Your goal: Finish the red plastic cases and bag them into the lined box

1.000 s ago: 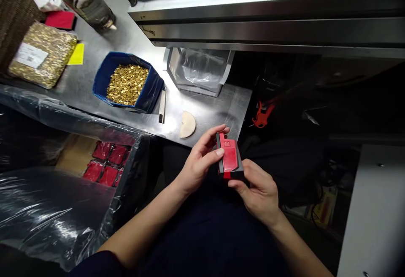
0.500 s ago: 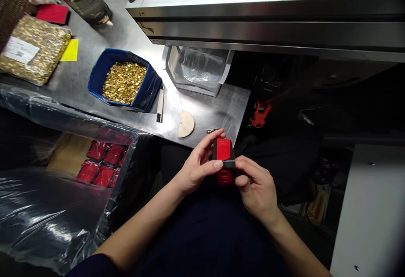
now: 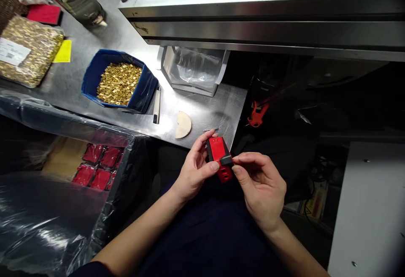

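A small red and black device (image 3: pixel 217 148) is held in front of my body, just off the table's near corner. My left hand (image 3: pixel 198 169) grips it from the left, with the thumb on its near side and the fingers behind it. My right hand (image 3: pixel 261 182) has thumb and forefinger pinched at the device's right edge, beside a black part (image 3: pixel 225 160). Whether a small piece sits between those fingertips cannot be made out. Beyond the device, a pale half-round disc (image 3: pixel 183 125) lies on the metal table (image 3: pixel 136 123).
A blue bin (image 3: pixel 145 89) holds many small brass pieces, with a white-handled tool (image 3: pixel 157 106) beside it. Behind stands a grey bin (image 3: pixel 193 89) under a metal frame (image 3: pixel 253 34). At left, a plastic-lined box (image 3: pixel 117 192) contains red items (image 3: pixel 101 178).
The device has tilted in my left hand, and its black part now sits at an angle. My right thumb has come up to meet the forefinger at its edge. The view has shifted slightly.
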Motion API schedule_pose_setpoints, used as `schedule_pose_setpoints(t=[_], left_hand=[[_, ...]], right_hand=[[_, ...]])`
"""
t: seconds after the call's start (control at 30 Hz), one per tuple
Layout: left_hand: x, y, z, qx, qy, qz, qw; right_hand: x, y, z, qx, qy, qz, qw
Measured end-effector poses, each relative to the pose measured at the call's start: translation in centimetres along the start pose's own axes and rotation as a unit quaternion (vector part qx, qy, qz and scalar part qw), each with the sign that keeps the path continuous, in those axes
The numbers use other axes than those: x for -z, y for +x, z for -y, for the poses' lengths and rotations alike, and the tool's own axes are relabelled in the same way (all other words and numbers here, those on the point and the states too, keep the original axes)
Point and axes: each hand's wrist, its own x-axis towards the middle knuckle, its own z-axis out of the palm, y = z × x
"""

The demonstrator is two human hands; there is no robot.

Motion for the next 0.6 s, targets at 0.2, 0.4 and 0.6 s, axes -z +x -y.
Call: schedule_pose_setpoints(t=[0.2, 0.4, 0.6], left_hand=[[-0.8, -0.4, 0.3, -0.028, 0.012, -0.018, 0.999], [-1.6, -0.7, 0.3, -0.023, 0.018, -0.036, 0.999], [-1.5, -0.8, 1.0, -0.016, 0.019, -0.048, 0.999]], right_hand=[[-0.3, -0.3, -0.4, 0.054, 0.004, -0.04, 0.998], [-0.2, -0.2, -0.8, 0.088, -0.005, -0.068, 0.994], [-0.3, -0.3, -1.5, 0.093, -0.028, -0.067, 0.993]])
